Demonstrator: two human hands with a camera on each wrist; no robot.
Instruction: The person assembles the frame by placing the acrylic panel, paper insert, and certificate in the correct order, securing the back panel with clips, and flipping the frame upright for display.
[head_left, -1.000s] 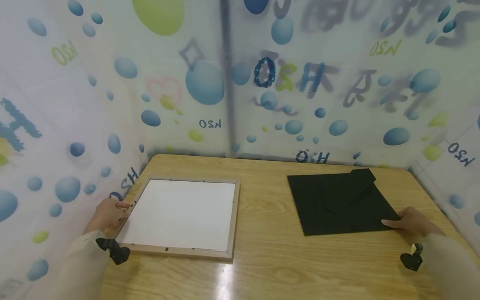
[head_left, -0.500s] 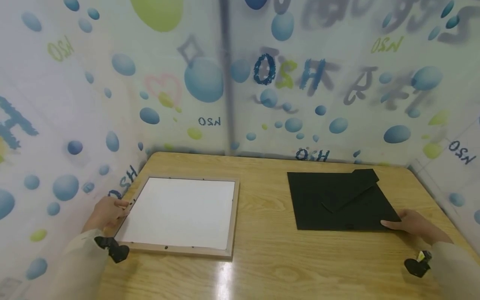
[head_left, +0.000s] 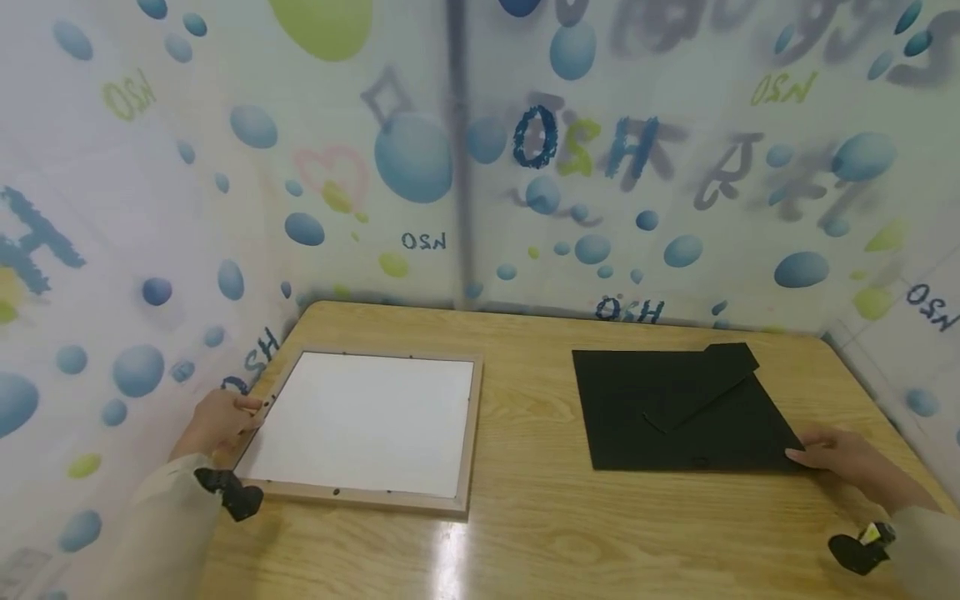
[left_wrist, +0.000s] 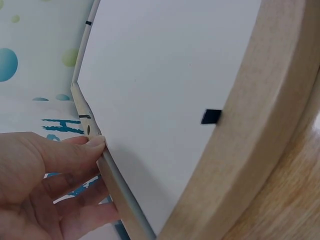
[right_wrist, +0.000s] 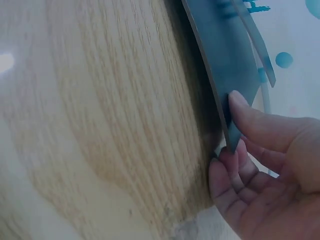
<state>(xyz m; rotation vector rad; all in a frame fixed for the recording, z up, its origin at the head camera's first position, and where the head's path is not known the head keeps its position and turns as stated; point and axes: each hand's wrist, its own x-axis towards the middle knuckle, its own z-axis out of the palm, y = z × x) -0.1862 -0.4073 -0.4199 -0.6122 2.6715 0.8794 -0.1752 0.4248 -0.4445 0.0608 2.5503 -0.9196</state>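
Observation:
A light wooden picture frame (head_left: 468, 437) lies on the left of the table, a white sheet (head_left: 367, 425) filling its inside. My left hand (head_left: 219, 421) holds its left side; in the left wrist view the thumb (left_wrist: 96, 142) presses on the rim and the other fingers lie against the outer side. On the right is a black frame backing board (head_left: 637, 392) with a folded stand flap (head_left: 731, 358) on top. Its near right corner is pinched by my right hand (head_left: 836, 458). In the right wrist view the thumb (right_wrist: 240, 102) is on top, fingertips under the corner.
The wood-grain table (head_left: 525, 533) carries both pieces, with a strip of tabletop between them. Printed walls (head_left: 495, 208) with blue and green drops enclose it at the back and sides. Small dark tabs (left_wrist: 211, 116) sit along the frame's inner edge.
My right hand has shifted a little right and toward me at the board's corner. The board has turned slightly, and its stand flap's edge shows more clearly. The left hand stays on the frame.

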